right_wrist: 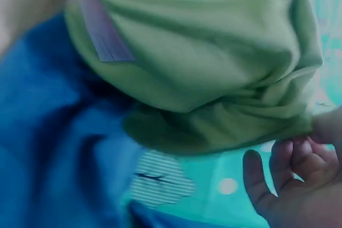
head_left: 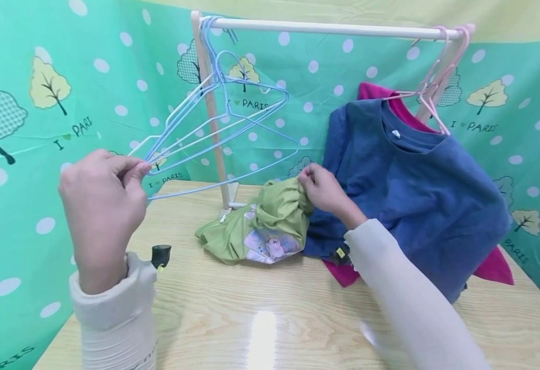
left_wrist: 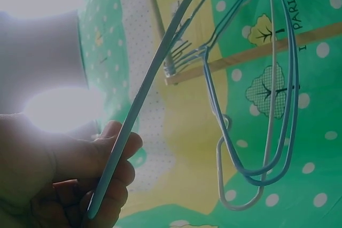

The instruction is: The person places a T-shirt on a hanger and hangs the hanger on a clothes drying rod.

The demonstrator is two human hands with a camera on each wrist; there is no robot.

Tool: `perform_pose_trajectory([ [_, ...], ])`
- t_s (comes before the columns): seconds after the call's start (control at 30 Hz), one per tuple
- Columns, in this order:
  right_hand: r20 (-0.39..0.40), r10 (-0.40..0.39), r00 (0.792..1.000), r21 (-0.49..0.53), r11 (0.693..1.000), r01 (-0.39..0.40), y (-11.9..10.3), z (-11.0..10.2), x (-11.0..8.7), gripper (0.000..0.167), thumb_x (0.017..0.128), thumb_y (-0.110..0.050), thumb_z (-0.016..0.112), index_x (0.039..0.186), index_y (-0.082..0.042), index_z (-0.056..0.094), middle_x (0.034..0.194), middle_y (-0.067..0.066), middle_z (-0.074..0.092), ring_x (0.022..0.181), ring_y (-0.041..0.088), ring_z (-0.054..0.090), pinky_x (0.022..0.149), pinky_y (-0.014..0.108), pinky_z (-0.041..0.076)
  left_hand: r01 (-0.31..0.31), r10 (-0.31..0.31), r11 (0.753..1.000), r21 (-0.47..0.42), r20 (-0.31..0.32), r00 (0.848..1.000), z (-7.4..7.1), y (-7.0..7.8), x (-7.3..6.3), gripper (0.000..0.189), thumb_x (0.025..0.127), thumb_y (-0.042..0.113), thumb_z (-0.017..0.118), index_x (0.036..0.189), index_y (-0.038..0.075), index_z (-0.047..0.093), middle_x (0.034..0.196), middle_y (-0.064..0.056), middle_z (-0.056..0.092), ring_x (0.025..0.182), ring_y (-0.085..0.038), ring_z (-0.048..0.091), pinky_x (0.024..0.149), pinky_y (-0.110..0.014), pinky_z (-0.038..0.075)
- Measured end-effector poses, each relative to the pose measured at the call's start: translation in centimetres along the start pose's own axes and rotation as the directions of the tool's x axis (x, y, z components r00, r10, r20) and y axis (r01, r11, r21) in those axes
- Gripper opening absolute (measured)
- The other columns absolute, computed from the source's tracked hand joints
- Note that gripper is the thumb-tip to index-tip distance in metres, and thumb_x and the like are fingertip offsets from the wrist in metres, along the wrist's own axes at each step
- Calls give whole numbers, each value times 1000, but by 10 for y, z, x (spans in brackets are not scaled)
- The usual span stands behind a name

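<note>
My left hand pinches a light blue wire hanger by one end between thumb and fingers. This hanger's hook seems to hang free below the rail. Beside it, several blue and white hangers hang from the rail's left end. My right hand pinches the upper edge of a crumpled green garment with a pale printed patch, partly lifted from the table. In the right wrist view, the green cloth drapes from thumb and fingertips.
A clothes rack with a white rail stands on the wooden table. At its right, a navy shirt and a magenta garment hang on pink hangers. A green patterned curtain encloses the back and sides.
</note>
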State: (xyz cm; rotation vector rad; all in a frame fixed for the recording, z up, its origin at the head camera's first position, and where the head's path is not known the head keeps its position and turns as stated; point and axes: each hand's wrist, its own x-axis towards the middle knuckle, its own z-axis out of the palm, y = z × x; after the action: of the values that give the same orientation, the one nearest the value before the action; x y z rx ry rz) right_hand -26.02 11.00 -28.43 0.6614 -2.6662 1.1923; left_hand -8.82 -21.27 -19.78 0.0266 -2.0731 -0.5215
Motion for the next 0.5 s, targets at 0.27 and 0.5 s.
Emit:
perform_pose_trajectory([
  [0.27, -261, -70, 963, 71, 993, 92, -38, -30, 11, 23, 112, -20, 39, 116, 1, 48, 80, 11, 53, 74, 26, 54, 70, 35, 44, 11, -11, 1000, -11, -21, 1000, -2, -1, -1, 11, 92, 1, 71, 92, -3, 81, 79, -23, 69, 66, -35, 55, 68, -35, 28],
  [0.5, -183, 15, 983, 48, 999, -7, -45, -38, 12, 22, 111, -21, 43, 115, -1, 51, 96, 14, 61, 83, 26, 58, 75, 36, 46, 11, -12, 1000, -18, -46, 999, -2, -2, 1, 11, 93, 3, 72, 92, -4, 81, 75, -24, 64, 64, -34, 53, 66, -36, 30],
])
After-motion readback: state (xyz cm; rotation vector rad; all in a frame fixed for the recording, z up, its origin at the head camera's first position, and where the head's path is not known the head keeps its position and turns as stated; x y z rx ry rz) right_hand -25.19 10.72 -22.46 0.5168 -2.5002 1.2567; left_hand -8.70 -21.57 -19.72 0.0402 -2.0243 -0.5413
